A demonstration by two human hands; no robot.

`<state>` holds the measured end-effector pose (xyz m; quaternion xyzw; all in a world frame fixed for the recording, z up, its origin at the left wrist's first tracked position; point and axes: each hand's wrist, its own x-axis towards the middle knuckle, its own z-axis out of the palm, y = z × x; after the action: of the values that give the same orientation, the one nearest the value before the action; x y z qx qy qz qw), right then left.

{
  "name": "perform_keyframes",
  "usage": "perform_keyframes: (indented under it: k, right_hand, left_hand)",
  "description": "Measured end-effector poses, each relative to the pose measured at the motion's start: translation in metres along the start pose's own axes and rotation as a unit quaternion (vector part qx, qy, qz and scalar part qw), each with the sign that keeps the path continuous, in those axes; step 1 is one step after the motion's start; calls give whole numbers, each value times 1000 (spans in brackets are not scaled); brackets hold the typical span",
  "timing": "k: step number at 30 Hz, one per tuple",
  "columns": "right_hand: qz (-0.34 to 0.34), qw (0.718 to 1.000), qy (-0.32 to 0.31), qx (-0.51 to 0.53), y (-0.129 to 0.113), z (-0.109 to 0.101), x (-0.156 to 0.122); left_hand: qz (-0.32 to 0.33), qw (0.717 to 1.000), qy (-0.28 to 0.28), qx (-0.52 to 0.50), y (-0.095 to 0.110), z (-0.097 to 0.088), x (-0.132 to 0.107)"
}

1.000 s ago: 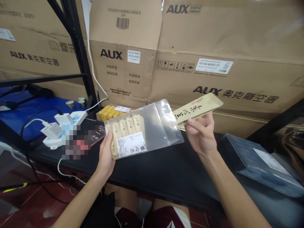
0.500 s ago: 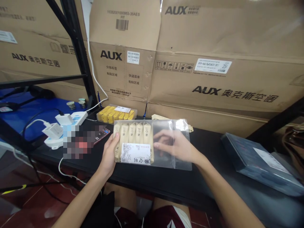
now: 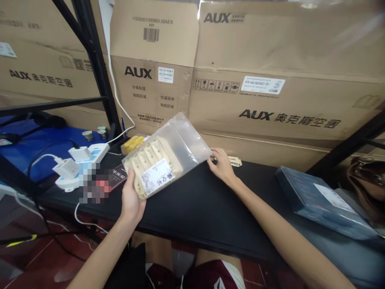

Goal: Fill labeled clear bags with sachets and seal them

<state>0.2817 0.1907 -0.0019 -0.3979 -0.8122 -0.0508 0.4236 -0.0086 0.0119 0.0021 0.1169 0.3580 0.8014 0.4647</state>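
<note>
A clear plastic bag (image 3: 192,138) is held tilted above the black table, its flap end pointing up and to the right. Inside it, several beige packets (image 3: 146,155) stand in a row at the left end, and a white printed label (image 3: 155,176) lies over them. My left hand (image 3: 132,202) grips the bag's lower left end, thumb on the front and the other fingers hidden behind. At the opposite end, my right hand (image 3: 224,166) pinches the bag's right corner between thumb and fingers.
Behind the bag, a pack of yellow packets (image 3: 132,143) is partly covered. A phone (image 3: 118,176) and a white power strip (image 3: 99,151) lie left. Small beige slips (image 3: 235,161) sit at the back. A wrapped dark box (image 3: 303,200) rests right, before large cartons (image 3: 264,108).
My right hand has come out of the bag and now holds its corner. The bag has turned from level to tilted, its right end raised, and shifted left.
</note>
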Motion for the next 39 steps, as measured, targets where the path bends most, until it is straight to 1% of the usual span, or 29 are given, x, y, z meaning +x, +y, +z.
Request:
perform_keyframes:
  k: [2,4,6,8,10,13,15,16,18,20,21,23,25,26,28,29,30,32,33,35,37,39]
  right_hand:
    - [-7,1000,-16,-9,9,15,14]
    - [-11,999,-28,-18,16,23,27]
    - [-17,999,-35,-23,20,26,34]
    - [-29,999,-38,-26,18,22,33]
    - [-44,998,-41,-28,7,14,22]
    - [-93,993,-62,-30,-23,-1,-6]
    - [-140,984,-108,-25,-45,-10,-25]
    - [-145,980,-138,-21,-55,-13,-32]
    - [-128,971,-201,-13,-71,-18,-41]
    - [-90,964,-250,-12,-81,-21,-40]
    - [-72,961,-266,-12,-83,-21,-38]
    - [-36,961,-273,-5,-83,-23,-30]
    - [4,969,-247,29,-79,-25,-22]
    - [27,974,-219,57,-75,-28,-18]
    - [80,977,-138,143,-66,-36,-9]
    - [105,971,-89,197,-62,-42,-5]
    - [125,958,-40,256,-59,-49,0]
    - [142,920,43,363,-59,-64,9]
    - [141,902,73,401,-63,-73,12]
    - [134,880,100,445,-74,-88,18]
    - [122,874,89,461,-89,-100,21]
    - [103,876,77,465,-102,-109,24]
  left_hand:
    - [-10,1000,-1,5,-2,-1,0]
    - [-13,1000,-2,11,-3,-3,1]
    - [-11,1000,-7,17,-4,-4,2]
    - [-12,1000,-9,19,-4,-5,2]
    - [-13,1000,-7,18,-3,-5,2]
    - [-15,1000,-1,19,-2,-4,2]
    - [-13,1000,-2,19,-1,-3,1]
    - [-11,1000,-3,20,-1,-2,1]
    - [-6,1000,-6,23,-1,-2,1]
    - [-3,1000,-7,27,-1,-2,1]
    - [-2,1000,-9,30,-2,-2,1]
    - [0,999,-13,36,-2,-2,0]
    - [0,999,-15,40,-2,-2,0]
    - [-2,999,-14,41,-2,-1,-1]
    - [-5,999,-10,42,-2,-1,-1]
    - [-5,999,-8,43,-2,0,-1]
    - [-3,999,-6,44,-2,-1,-1]
    - [-1,999,-7,47,-4,-2,0]
    - [0,999,-9,48,-4,-3,1]
    - [1,999,-15,48,-6,-6,2]
    - [2,999,-17,45,-8,-7,3]
    - [3,999,-19,43,-8,-7,3]
